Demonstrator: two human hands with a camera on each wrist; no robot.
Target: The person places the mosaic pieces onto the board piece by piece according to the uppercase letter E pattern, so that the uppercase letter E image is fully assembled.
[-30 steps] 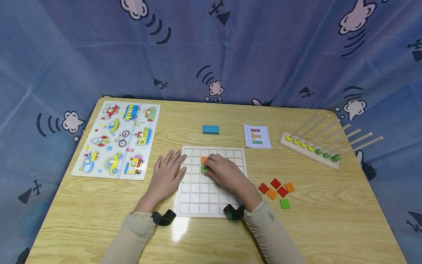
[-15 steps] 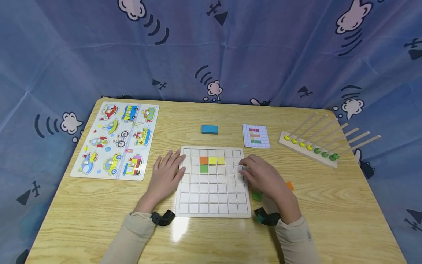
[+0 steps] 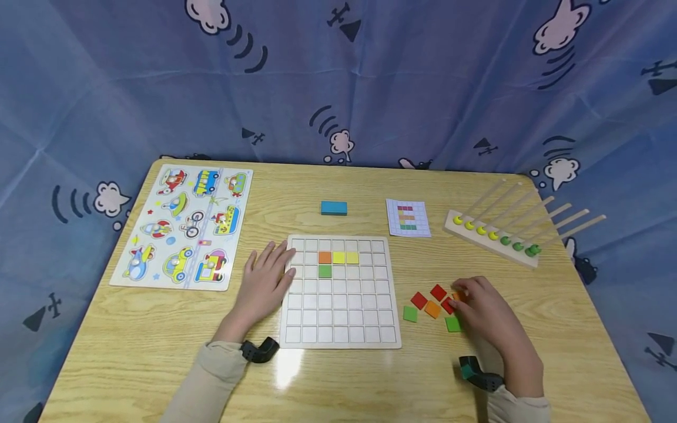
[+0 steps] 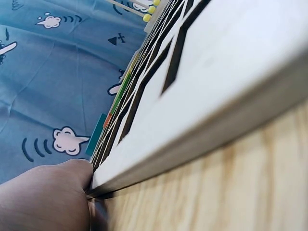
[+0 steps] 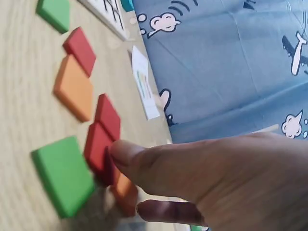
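My left hand (image 3: 261,288) lies with fingers straight at the left edge of a white grid board (image 3: 341,336). On the board, an orange tile (image 3: 324,258) and two yellow tiles (image 3: 345,258) form a row, and a green tile (image 3: 325,271) sits under the orange one. At the right, my right hand (image 3: 489,314) hovers over loose square tiles. In the right wrist view its thumb is over a red tile (image 5: 99,151), close to a partly hidden orange tile (image 5: 124,195); the finger lies beyond it, and nothing is pinched. A loose green tile (image 5: 65,175) lies nearby.
A pattern card (image 3: 408,218) and a blue block (image 3: 334,208) lie behind the board. At the back right stands a wooden peg rack (image 3: 492,238) with yellow and green beads. A vehicle picture puzzle (image 3: 180,229) occupies the table's left side.
My right hand has left the board and moved right to the loose tiles, uncovering the yellow tiles beside the orange one. The left hand has stayed at the board's edge.
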